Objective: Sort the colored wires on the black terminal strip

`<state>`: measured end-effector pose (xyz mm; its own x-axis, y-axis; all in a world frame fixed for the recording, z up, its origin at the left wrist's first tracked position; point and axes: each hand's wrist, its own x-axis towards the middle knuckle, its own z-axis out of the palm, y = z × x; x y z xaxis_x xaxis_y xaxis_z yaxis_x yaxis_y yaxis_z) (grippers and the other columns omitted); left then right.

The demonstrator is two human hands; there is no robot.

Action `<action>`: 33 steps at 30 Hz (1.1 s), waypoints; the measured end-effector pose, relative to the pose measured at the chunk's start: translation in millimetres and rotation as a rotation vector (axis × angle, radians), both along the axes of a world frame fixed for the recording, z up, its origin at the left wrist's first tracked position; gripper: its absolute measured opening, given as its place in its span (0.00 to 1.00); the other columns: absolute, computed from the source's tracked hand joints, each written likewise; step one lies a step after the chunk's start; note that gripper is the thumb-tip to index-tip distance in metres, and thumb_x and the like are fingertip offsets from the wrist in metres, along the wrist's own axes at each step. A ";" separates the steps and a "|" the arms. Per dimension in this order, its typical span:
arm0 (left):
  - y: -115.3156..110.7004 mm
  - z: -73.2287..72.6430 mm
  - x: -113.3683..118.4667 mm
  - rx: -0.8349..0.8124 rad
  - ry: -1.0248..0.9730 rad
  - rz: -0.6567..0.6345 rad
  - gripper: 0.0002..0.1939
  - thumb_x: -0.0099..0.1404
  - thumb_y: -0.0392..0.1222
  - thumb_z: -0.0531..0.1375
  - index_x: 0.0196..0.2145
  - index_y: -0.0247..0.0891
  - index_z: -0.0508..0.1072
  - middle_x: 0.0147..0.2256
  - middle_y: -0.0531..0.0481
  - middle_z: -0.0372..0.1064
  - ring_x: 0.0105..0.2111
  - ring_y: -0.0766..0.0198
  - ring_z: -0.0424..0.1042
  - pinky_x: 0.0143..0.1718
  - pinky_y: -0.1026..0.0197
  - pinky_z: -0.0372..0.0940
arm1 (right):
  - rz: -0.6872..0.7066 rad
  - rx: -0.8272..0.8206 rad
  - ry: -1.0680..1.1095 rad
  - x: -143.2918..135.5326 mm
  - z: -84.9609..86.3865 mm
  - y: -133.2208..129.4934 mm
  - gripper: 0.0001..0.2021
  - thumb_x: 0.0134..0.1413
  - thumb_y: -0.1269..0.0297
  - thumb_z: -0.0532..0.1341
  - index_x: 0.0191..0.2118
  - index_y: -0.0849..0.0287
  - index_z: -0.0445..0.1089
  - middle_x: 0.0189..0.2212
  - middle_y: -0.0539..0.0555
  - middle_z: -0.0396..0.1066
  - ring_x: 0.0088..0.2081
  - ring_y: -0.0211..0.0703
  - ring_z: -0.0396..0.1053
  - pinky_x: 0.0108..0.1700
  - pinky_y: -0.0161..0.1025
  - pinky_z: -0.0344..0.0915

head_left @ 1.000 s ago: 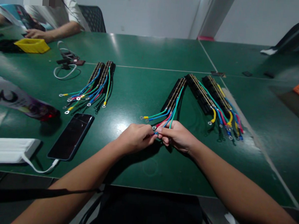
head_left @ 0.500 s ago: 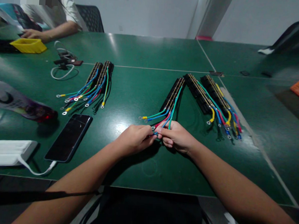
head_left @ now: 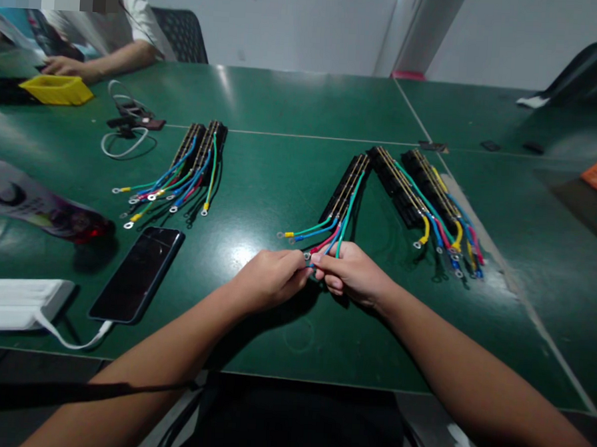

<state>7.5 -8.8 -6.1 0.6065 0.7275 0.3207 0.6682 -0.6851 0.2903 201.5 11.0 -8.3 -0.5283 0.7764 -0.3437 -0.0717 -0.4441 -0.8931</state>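
In front of me a black terminal block (head_left: 341, 194) with brass strips lies on the table, and green, blue and red wires run from its near end. My right hand (head_left: 356, 274) is closed, thumb and fingers pinching a blue wire (head_left: 331, 244). My left hand (head_left: 274, 277) meets it from the other side, its fingertips closed on the same wire's end, which they largely hide. A red wire (head_left: 323, 243) ends in a ring lug (head_left: 307, 256) just above the fingertips. The green wire (head_left: 350, 204) passes down beside my right hand.
Two wired blocks (head_left: 385, 181) lie at right, with more (head_left: 209, 149) at left. A phone (head_left: 138, 275), white power bank (head_left: 21, 306) and bottle (head_left: 44, 203) occupy the near left. Farther back are a cable (head_left: 127, 151), a yellow bin (head_left: 58, 91) and another person's arm (head_left: 119, 61).
Almost nothing differs. Both hands keep their pinch on the blue wire, with only a tiny shift of the fingertips. The blocks stay in place.
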 end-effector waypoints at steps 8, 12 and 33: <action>0.3 -1.9 -0.7 -0.033 -0.004 -0.002 0.08 0.68 0.40 0.54 0.30 0.38 0.65 0.23 0.55 0.65 0.22 0.68 0.65 0.25 0.65 0.53 | -0.001 -0.014 -0.007 -0.2 -1.1 0.1 0.13 0.51 0.60 0.67 0.26 0.62 0.66 0.14 0.43 0.62 0.11 0.25 0.52 0.12 0.26 0.50; 0.3 -0.4 -0.1 -0.040 -0.015 -0.008 0.08 0.67 0.40 0.55 0.30 0.38 0.65 0.23 0.55 0.65 0.21 0.68 0.64 0.24 0.65 0.53 | -0.012 -0.006 -0.012 -1.1 -1.0 -0.2 0.12 0.53 0.60 0.66 0.28 0.62 0.66 0.16 0.44 0.64 0.11 0.25 0.52 0.13 0.26 0.50; 1.9 -1.3 0.2 -0.070 0.034 0.000 0.10 0.69 0.39 0.51 0.30 0.37 0.65 0.23 0.53 0.66 0.21 0.67 0.64 0.24 0.65 0.51 | -0.018 -0.013 0.012 -1.6 0.6 -0.9 0.12 0.51 0.60 0.67 0.30 0.61 0.65 0.18 0.44 0.66 0.11 0.24 0.53 0.13 0.25 0.51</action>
<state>7.7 -7.0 -7.5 0.6159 0.7477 0.2484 0.6787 -0.6636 0.3147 199.9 10.2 -7.7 -0.5185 0.7814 -0.3473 -0.0906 -0.4541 -0.8863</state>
